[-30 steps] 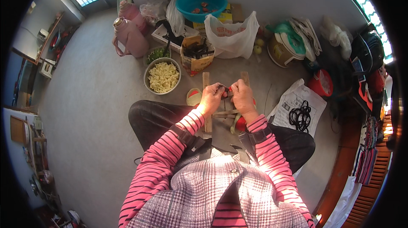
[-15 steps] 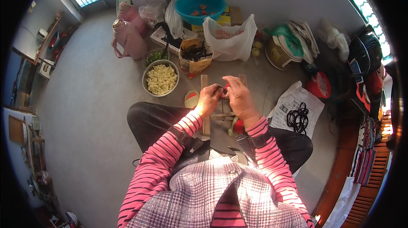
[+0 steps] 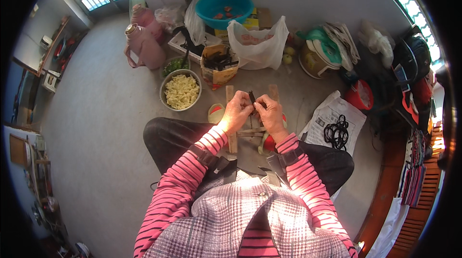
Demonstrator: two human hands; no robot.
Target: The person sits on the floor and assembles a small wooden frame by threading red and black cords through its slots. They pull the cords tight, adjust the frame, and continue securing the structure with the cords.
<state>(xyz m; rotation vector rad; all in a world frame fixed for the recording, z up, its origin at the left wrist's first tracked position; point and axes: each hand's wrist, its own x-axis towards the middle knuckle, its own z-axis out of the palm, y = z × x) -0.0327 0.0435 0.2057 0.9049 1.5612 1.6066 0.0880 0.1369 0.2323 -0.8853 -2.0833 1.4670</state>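
My left hand [image 3: 235,112] and my right hand [image 3: 271,117] meet in front of me, above a wooden frame [image 3: 230,123]. Between their pinched fingertips a short black strip [image 3: 251,96] points upward; its lower part is hidden by the fingers, and I cannot make out its material. Similar dark strips [image 3: 221,59] fill an open paper bag [image 3: 217,77] just beyond my hands. To the right, a coil of black loops [image 3: 337,135] lies on a printed paper sheet [image 3: 314,130] on the floor.
A metal bowl of pale yellow pieces [image 3: 181,91] stands left of the bag, green leaves [image 3: 174,66] behind it. Farther back are pink flasks [image 3: 144,46], a teal basin [image 3: 224,8], a white plastic bag [image 3: 262,48] and a bucket [image 3: 315,63]. A red container [image 3: 358,95] stands right.
My right hand has come down, its raised fingers now folded into a pinch. The black strip shows more plainly, upright between both hands. The view has shifted slightly.
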